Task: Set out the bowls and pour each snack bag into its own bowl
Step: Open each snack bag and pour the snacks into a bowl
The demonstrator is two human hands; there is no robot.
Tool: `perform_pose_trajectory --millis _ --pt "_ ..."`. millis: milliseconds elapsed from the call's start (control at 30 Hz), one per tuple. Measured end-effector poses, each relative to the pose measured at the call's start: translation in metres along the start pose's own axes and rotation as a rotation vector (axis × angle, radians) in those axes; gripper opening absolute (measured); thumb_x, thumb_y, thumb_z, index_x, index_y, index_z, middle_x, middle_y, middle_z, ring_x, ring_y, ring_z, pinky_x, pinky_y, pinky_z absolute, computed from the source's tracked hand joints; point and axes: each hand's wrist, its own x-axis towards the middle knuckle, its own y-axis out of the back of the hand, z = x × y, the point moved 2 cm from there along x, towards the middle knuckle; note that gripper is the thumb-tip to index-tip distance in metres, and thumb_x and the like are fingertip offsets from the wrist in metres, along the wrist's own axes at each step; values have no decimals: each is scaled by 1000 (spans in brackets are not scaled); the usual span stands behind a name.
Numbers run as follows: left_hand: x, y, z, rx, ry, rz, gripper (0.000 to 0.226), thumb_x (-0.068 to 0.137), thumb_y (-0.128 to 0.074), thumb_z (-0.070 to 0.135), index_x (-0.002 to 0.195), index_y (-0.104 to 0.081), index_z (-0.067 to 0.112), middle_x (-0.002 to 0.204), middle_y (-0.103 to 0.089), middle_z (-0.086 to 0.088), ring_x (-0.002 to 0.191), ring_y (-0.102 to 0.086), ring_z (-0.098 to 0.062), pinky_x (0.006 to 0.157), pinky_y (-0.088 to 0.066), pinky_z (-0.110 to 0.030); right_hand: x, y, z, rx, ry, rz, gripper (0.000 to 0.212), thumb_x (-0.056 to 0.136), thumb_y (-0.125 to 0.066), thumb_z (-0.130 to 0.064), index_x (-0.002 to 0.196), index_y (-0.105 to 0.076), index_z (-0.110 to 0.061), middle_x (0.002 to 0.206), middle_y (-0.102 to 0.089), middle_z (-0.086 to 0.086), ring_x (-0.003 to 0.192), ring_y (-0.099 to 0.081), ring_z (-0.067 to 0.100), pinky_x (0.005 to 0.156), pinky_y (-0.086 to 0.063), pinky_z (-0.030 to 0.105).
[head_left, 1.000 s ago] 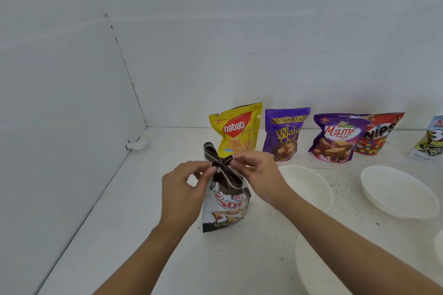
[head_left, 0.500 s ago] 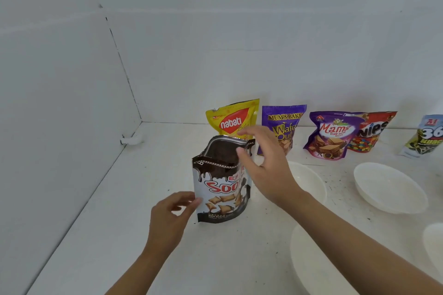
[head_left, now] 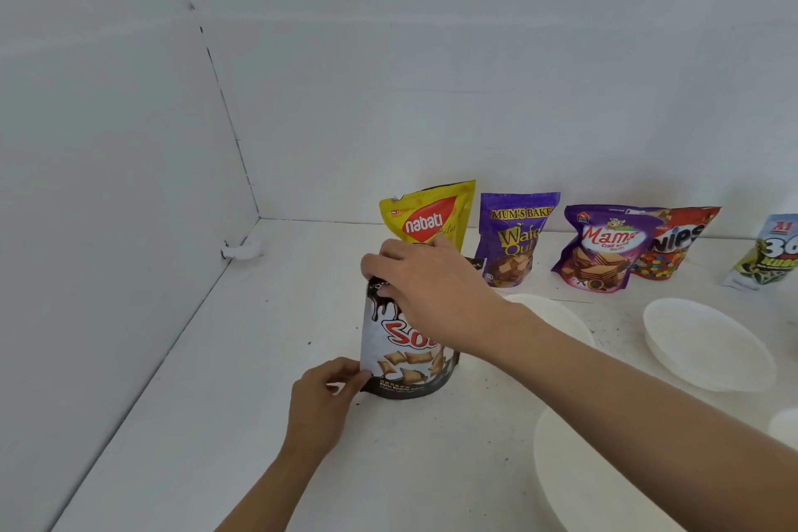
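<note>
Right hand (head_left: 425, 294) gripped bag (head_left: 403, 352) top, left hand (head_left: 326, 395) pinched lower corner (upright on surface (head_left: 259, 359)); tilting slowly over bowl (head_left: 557, 315) advisable.

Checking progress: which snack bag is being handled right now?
The brown-and-white bag, standing forward of the row; right hand grips its top, left hand its bottom corner.

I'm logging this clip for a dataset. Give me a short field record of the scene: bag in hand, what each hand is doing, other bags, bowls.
bag in hand: brown and white snack bag, upright on the white table
right hand: grip on the bag's top
left hand: pinching the bag's lower left corner
other bags: yellow nabati bag, purple wafer bag, purple Mama bag, red bag, one cut off at right edge
bowls: white, empty as far as visible; nearest bowl
</note>
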Motion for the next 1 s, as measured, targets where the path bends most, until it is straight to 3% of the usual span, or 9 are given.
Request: perform_pose_trajectory --millis 167,233,300,467,633,767,833,933,1000 --pt "14 20 8 -240 25 81 3 91 -73 21 88 -73 19 88 -75 9 88 -71 -8 77 -56 -23 1 17 25 209 -108 93 2 97 -59 -23 98 -57 -22 91 -63 -6 84 -61 22 75 -49 44" --pt "15 25 11 -404 124 57 9 92 -71 26 96 -71 18 96 -75 4 95 -70 -11 86 -57 -28 -3 20 36 311 -165 147 3 94 -62 -25 94 -60 -23 89 -65 -7 84 -60 17 74 -50 44" --pt "15 23 7 -569 258 -27 21 90 -68 33 108 -68 23 110 -74 -1 107 -68 -18 97 -55 -41 -6 20 43 410 -213 189 4 93 -65 -23 94 -62 -21 89 -67 -6 83 -59 15 72 -50 42" --pt "13 3 14 -835 367 -81 28 96 -64 20 123 -60 13 119 -73 -10 117 -66 -31 106 -48 -49 -10 15 47 510 -304 246 8 94 -66 -20 100 -66 -15 92 -71 -1 86 -60 16 75 -51 43" --pt "22 1 27 -874 279 84 21 94 -66 19 114 -62 15 118 -71 -13 120 -64 -33 103 -50 -46 -9 25 56 594 -396 257 7 96 -65 -24 103 -64 -20 95 -71 -3 83 -65 10 71 -56 37" --pt "31 9 46 -937 172 118 51 76 -80 31 122 -57 23 121 -70 -10 114 -68 -25 97 -56 -42 -8 37 63 816 -498 331 8 97 -64 -23 96 -58 -28 90 -69 -9 82 -68 4 68 -59 22" --pt "35 9 55 -930 133 97 58 72 -85 37 123 -56 31 121 -70 -7 111 -70 -24 92 -59 -39 -8 39 65 904 -548 355 8 98 -63 -24 96 -57 -29 94 -71 0 86 -70 11 71 -62 30" --pt "41 5 67 -895 87 99 40 86 -70 29 121 -53 39 126 -68 -5 114 -69 -26 96 -57 -43 -12 41 70 1020 -632 410 5 98 -62 -24 97 -57 -25 96 -72 10 84 -73 21 73 -63 43" --pt "43 3 75 -902 46 75 44 90 -65 28 128 -46 40 129 -67 -4 112 -70 -28 92 -59 -43 -16 43 75 1087 -691 451 5 98 -62 -22 98 -58 -25 97 -72 11 83 -73 22 73 -63 45"
